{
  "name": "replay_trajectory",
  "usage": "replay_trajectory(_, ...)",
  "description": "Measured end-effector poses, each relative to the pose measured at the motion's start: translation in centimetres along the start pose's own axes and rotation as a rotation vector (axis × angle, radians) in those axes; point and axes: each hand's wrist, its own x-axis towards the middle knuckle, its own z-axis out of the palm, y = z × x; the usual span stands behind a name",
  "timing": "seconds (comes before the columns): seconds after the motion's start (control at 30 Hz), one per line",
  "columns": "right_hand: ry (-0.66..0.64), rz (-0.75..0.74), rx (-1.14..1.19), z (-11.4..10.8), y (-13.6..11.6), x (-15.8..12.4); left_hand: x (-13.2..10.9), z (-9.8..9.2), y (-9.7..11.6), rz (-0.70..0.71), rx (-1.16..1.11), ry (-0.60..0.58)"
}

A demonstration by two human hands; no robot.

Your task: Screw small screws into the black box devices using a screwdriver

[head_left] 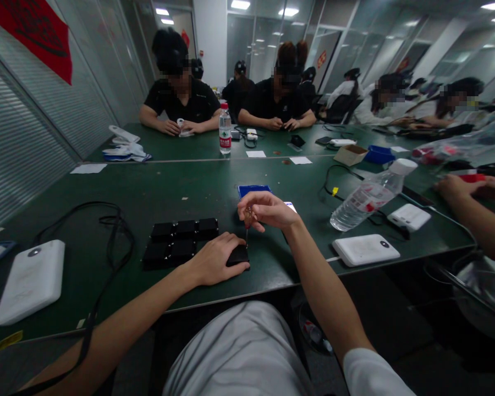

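Note:
My left hand [215,258] lies closed over a small black box [238,256] near the front edge of the green table [140,187] and holds it down. My right hand [268,210] pinches a small screwdriver [247,223] with a brownish handle, held upright, its tip pointing down at that box. Just left of my left hand, several more black boxes [181,240] sit together in two rows. A blue tray [253,190] lies behind my right hand.
Two white power banks [365,248] [31,280] and a black cable [111,231] lie on the table. A water bottle [369,195] lies on its side at right, another [225,130] stands farther back. A neighbour's arm [474,212] reaches in at right. Several people work at the far side.

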Motion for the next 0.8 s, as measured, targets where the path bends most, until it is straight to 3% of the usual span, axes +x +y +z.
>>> replay_trajectory(0.27, -0.04, -0.087, 0.021, 0.02, 0.11, 0.1, -0.04, 0.02, -0.05, 0.004, 0.01, -0.009)
replay_trajectory(0.8, -0.013, -0.004, 0.044, 0.24, -0.13, 0.15, -0.08, 0.15, -0.13, 0.005, 0.011, -0.006)
